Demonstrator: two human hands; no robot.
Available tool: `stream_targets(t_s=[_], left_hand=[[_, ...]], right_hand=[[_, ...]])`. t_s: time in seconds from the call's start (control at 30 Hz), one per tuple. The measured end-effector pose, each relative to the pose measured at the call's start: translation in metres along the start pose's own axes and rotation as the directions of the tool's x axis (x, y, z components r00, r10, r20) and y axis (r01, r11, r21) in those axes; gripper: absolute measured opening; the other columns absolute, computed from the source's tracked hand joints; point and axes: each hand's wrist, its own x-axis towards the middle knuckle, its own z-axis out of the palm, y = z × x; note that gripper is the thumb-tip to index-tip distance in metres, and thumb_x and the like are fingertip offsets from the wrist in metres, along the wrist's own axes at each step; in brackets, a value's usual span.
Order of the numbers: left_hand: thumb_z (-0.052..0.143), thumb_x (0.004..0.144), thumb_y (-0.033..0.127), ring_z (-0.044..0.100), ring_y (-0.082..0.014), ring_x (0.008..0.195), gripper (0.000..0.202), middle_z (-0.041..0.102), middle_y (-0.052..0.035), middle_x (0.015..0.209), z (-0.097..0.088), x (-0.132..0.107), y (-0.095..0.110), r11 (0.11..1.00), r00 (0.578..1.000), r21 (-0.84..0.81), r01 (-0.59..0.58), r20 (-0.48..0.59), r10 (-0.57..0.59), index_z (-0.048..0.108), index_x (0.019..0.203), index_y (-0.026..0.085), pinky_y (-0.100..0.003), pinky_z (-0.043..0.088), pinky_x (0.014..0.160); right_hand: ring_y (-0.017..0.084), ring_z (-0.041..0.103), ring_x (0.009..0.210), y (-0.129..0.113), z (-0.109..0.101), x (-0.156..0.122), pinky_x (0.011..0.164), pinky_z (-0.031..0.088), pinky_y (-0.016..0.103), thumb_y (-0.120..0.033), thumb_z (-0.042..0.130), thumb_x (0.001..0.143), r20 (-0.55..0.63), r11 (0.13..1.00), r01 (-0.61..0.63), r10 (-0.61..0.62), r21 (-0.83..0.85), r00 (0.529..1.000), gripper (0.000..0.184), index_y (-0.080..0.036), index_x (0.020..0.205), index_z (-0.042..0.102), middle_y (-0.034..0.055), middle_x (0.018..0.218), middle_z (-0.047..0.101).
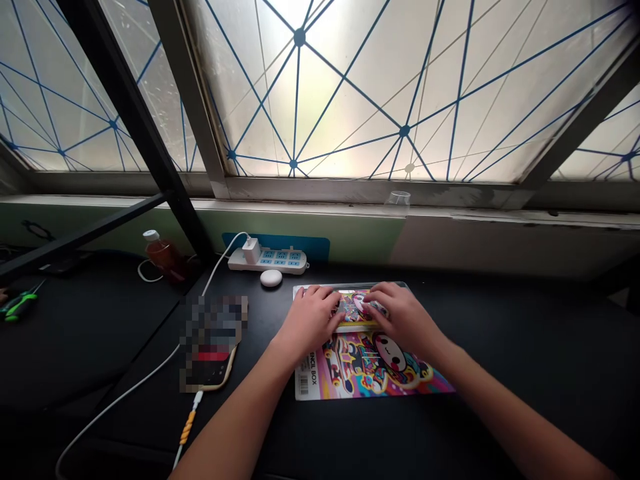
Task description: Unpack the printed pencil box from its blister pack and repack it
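Observation:
A flat, brightly printed pencil box (353, 310) lies in front of me, with a pale front edge and a yellow strip. My left hand (315, 313) is curled over its left part, the thumb near the front edge. Over the right part bends my right hand (403, 313), its thumb and fingertips on the printed top. Both hands cover the ends of the box. Under it and nearer to me is a colourful sheet (375, 367) with a cartoon face, a barcode and lettering that reads "PENCIL BOX" in part.
Left of my arm lies a phone (220, 370) with a charging cable (187, 427). A power strip (280, 261) and a white oval case (271, 279) are behind. Farther left are a reddish bottle (165, 259) and a green-handled tool (21, 307). A clear cup (399, 199) stands on the sill.

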Motion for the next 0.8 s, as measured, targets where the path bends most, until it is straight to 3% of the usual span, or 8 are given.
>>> stream_targets(t_s=[0.1, 0.17, 0.27, 0.37, 0.53, 0.67, 0.73, 0.8], left_hand=[[0.058, 0.099, 0.038, 0.055, -0.0309, 0.125, 0.037, 0.064, -0.0091, 0.136, -0.001, -0.001, -0.002, 1.0, 1.0, 0.008, 0.028, 0.004, -0.028, 0.061, 0.132, 0.022, -0.049, 0.043, 0.105], [0.058, 0.099, 0.041, 0.055, -0.0312, 0.125, 0.039, 0.063, -0.0095, 0.137, 0.0, -0.001, -0.003, 0.999, 0.999, 0.013, 0.039, 0.005, -0.039, 0.06, 0.133, 0.022, -0.049, 0.042, 0.106], [0.059, 0.098, 0.045, 0.054, -0.031, 0.125, 0.042, 0.062, -0.0097, 0.137, 0.001, 0.0, -0.001, 0.998, 0.999, 0.022, 0.054, 0.003, -0.054, 0.058, 0.134, 0.024, -0.05, 0.04, 0.107], [0.061, 0.096, 0.049, 0.055, -0.0313, 0.122, 0.046, 0.062, -0.0109, 0.135, -0.001, 0.0, -0.001, 0.997, 0.998, 0.034, 0.068, -0.001, -0.068, 0.058, 0.134, 0.023, -0.05, 0.041, 0.105], [0.072, 0.087, 0.053, 0.055, -0.0324, 0.122, 0.06, 0.064, -0.01, 0.13, -0.007, -0.002, -0.012, 0.997, 0.996, -0.007, 0.077, -0.044, -0.078, 0.057, 0.136, 0.023, -0.049, 0.045, 0.103], [0.076, 0.087, 0.038, 0.06, -0.0282, 0.112, 0.048, 0.067, -0.0089, 0.123, -0.015, -0.001, -0.027, 0.993, 0.986, -0.057, 0.105, -0.126, -0.112, 0.061, 0.129, 0.022, -0.041, 0.051, 0.095], [0.078, 0.085, 0.029, 0.061, -0.0265, 0.107, 0.038, 0.067, -0.0076, 0.116, -0.022, -0.001, -0.026, 0.993, 0.982, -0.063, 0.098, -0.154, -0.107, 0.065, 0.12, 0.022, -0.038, 0.053, 0.091], [0.079, 0.084, 0.024, 0.06, -0.0266, 0.108, 0.032, 0.066, -0.0069, 0.114, -0.031, -0.003, -0.018, 0.996, 0.98, -0.063, 0.065, -0.183, -0.075, 0.067, 0.113, 0.023, -0.038, 0.053, 0.092]], right_hand=[[0.032, 0.058, 0.11, 0.034, -0.013, 0.013, 0.093, 0.049, 0.049, -0.055, 0.06, 0.092, 0.262, 0.994, -0.098, 0.082, 0.048, 0.961, 0.042, -0.025, 0.12, 0.068, 0.0135, 0.121, 0.064], [0.034, 0.056, 0.116, 0.044, -0.018, 0.021, 0.097, 0.049, 0.05, -0.061, 0.068, 0.083, 0.375, 0.99, -0.124, 0.092, 0.061, 0.923, 0.055, -0.027, 0.126, 0.066, 0.0129, 0.125, 0.062], [0.035, 0.058, 0.111, 0.045, -0.022, 0.034, 0.093, 0.051, 0.049, -0.058, 0.08, 0.068, 0.456, 0.992, -0.127, 0.105, 0.017, 0.884, 0.066, -0.026, 0.124, 0.068, 0.0127, 0.121, 0.063], [0.035, 0.059, 0.106, 0.043, -0.022, 0.045, 0.089, 0.052, 0.047, -0.055, 0.087, 0.057, 0.47, 0.993, -0.115, 0.106, -0.012, 0.876, 0.065, -0.024, 0.112, 0.072, 0.0115, 0.111, 0.065], [0.033, 0.06, 0.106, 0.044, -0.014, 0.035, 0.096, 0.049, 0.05, -0.05, 0.089, 0.055, 0.308, 0.994, -0.106, 0.108, -0.024, 0.945, 0.062, -0.024, 0.106, 0.066, 0.0087, 0.11, 0.065], [0.03, 0.063, 0.107, 0.032, -0.008, 0.01, 0.115, 0.028, 0.063, -0.035, 0.079, 0.073, 0.111, 0.994, -0.092, 0.098, -0.057, 0.989, 0.045, -0.024, 0.112, 0.058, 0.006, 0.11, 0.066], [0.028, 0.063, 0.107, 0.021, -0.012, -0.002, 0.115, 0.03, 0.06, -0.028, 0.072, 0.083, -0.002, 0.997, -0.041, 0.041, -0.073, 0.999, 0.03, -0.023, 0.109, 0.057, 0.0069, 0.109, 0.066], [0.028, 0.062, 0.106, 0.01, -0.02, -0.016, 0.109, 0.039, 0.056, -0.024, 0.065, 0.09, -0.142, 0.992, 0.043, -0.06, -0.122, 0.988, 0.022, -0.022, 0.11, 0.058, 0.0087, 0.109, 0.066]])
